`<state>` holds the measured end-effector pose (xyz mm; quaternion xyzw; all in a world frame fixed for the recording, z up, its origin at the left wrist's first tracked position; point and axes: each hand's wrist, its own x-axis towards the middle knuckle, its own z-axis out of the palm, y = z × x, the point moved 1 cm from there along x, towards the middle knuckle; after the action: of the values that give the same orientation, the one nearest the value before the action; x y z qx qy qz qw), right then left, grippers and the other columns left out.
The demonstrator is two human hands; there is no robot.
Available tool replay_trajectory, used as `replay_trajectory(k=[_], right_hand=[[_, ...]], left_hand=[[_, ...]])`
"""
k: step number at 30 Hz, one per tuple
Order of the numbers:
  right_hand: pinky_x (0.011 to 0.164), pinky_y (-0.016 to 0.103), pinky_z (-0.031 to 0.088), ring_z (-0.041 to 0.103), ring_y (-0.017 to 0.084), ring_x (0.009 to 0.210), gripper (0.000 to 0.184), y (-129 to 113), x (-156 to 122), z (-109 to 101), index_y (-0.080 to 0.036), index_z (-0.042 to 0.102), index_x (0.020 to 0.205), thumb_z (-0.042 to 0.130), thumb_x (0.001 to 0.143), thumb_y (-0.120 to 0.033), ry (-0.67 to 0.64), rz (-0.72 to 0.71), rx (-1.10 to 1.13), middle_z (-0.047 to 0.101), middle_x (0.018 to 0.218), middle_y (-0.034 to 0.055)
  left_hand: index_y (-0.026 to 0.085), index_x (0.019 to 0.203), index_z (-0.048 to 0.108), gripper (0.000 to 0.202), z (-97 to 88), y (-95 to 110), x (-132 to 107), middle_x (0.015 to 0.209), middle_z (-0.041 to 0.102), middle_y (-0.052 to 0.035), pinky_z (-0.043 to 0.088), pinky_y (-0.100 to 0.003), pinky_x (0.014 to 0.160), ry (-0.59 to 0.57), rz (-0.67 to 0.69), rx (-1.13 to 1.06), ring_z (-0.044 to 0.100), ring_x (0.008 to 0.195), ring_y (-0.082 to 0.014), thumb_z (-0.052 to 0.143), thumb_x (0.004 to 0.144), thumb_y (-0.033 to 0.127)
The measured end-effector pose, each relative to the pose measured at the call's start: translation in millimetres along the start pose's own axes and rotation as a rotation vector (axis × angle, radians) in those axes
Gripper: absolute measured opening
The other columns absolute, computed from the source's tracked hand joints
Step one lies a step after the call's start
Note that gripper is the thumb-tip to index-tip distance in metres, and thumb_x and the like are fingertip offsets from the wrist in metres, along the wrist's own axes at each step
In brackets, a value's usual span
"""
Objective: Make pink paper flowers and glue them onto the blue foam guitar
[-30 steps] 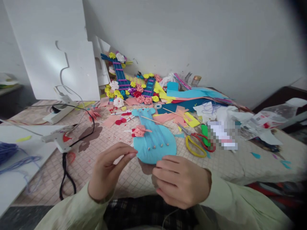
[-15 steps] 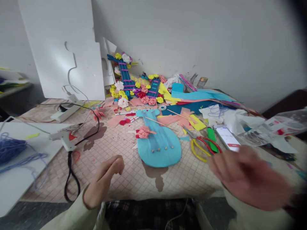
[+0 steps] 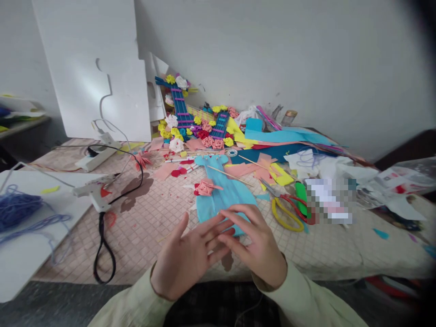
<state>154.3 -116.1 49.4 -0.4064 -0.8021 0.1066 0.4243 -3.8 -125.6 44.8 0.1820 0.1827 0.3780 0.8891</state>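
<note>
My left hand (image 3: 192, 256) is open in front of the blue guitar shape, palm up with the fingers stretched to the right. Over its fingertips comes my right hand (image 3: 260, 245), thumb and fingers apart and touching the left fingers. I see no object in either hand. Behind them, the light-blue guitar shape (image 3: 233, 195) lies on the table, its lower part partly covered by my fingers. A pink paper rose (image 3: 205, 187) sits on its left edge, and a thin wooden stick (image 3: 225, 174) crosses its neck.
At left are a white glue gun (image 3: 93, 190), a power strip (image 3: 97, 156) and blue yarn (image 3: 18, 209) on a white board. Scissors (image 3: 289, 215) and a green object (image 3: 301, 196) lie right. Flower-covered dark-blue guitars (image 3: 180, 109) stand at the back, near paper strips (image 3: 286, 135).
My right hand has moved left from beside the phone to my left hand. The left hand has turned palm up and opened, moving right in front of the blue guitar shape.
</note>
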Motion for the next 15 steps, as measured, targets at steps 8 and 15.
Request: replay_trajectory(k=[8,15], right_hand=[[0.065,0.026,0.053,0.063,0.014,0.074,0.018,10,-2,1,-0.023,0.067,0.092,0.056,0.078,-0.018,-0.055,0.100,0.341,0.068,0.084,0.0031],[0.047,0.026,0.052,0.060,0.015,0.047,0.015,42,-39,-50,-0.023,0.070,0.071,0.062,0.070,-0.035,0.092,0.489,-0.011,0.067,0.058,0.0003]], left_hand=[[0.009,0.114,0.054,0.073,-1.6,-4,-3,0.122,0.051,-0.0134,0.017,-0.045,0.103,-0.174,-0.075,0.055,0.037,0.120,-0.0260,0.010,0.082,0.057],[0.006,0.121,0.046,0.073,-8.3,6,-5,0.134,0.039,-0.0151,0.013,-0.047,0.104,-0.169,-0.038,0.062,0.027,0.127,-0.0284,0.007,0.083,0.054]])
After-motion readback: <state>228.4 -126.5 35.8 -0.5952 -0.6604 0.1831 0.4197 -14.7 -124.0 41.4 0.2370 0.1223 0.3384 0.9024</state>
